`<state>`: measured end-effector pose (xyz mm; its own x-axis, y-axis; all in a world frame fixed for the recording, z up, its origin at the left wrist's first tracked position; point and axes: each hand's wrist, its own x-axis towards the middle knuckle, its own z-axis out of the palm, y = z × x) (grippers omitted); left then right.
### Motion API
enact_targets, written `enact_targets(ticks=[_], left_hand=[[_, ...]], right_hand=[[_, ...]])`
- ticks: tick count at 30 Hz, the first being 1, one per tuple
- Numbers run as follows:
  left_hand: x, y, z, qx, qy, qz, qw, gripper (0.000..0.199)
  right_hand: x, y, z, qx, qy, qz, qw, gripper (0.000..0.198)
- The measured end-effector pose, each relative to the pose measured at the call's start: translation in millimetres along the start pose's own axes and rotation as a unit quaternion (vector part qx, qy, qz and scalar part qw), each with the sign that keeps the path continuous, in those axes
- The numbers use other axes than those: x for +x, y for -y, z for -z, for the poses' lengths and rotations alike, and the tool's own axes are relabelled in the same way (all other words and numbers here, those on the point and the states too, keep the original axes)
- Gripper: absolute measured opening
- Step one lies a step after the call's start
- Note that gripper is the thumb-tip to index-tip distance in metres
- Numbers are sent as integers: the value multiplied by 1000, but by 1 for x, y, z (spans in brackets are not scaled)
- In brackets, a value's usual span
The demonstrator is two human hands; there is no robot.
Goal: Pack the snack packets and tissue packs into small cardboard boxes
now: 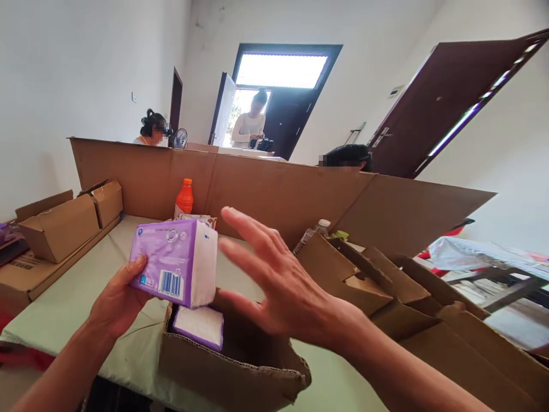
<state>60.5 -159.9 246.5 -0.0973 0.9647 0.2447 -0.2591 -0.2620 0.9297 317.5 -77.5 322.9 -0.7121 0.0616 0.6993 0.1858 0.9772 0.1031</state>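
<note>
In my left hand (122, 294) is a purple-and-white tissue pack (156, 246), gripped at its left end with the thumb on the face near the barcode. It is held above an open cardboard box (223, 372). A second tissue pack (199, 325) sits inside the box at its left end, white side up. My right hand (270, 269) is raised just right of the held pack, fingers spread, with nothing in it. The rest of the box's inside is dark and partly hidden behind my right hand.
A cardboard divider (266, 191) runs across the table's back, with people behind it. An orange bottle (184, 197) stands before it. Cardboard boxes (64, 226) lie at left, more open boxes (412, 297) at right, near a clear bottle (322, 228).
</note>
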Motion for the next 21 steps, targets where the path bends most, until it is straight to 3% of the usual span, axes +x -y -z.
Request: enact_targets(ticks=[4,7,9,11,14,16,19,21], left_hand=[[0,-9,-17,-76,0,95,993,43],[1,-14,-32,-42,31,105,993,51],[0,-14,-37,-16,32,96,995,55],[-3,-13,-37,14,35,56,998,65],[-12,-12,-29,129,48,-56,989,66],[-17,-13,-24,260,123,-104,952,62],[-21,-12,-26,466,280,-125,830,59],[-18,-7,-34,557,327,-140,751,53]], right_hand=[[0,18,15,-102,43,80,991,70],[-1,25,17,-112,50,136,983,55],[-6,25,20,-96,48,138,984,47],[-14,23,29,-67,25,68,995,47],[-29,19,49,15,-9,-144,989,49],[-39,20,61,57,2,-264,963,46],[-55,22,66,25,53,-353,934,47],[-65,22,61,-21,96,-385,918,49]])
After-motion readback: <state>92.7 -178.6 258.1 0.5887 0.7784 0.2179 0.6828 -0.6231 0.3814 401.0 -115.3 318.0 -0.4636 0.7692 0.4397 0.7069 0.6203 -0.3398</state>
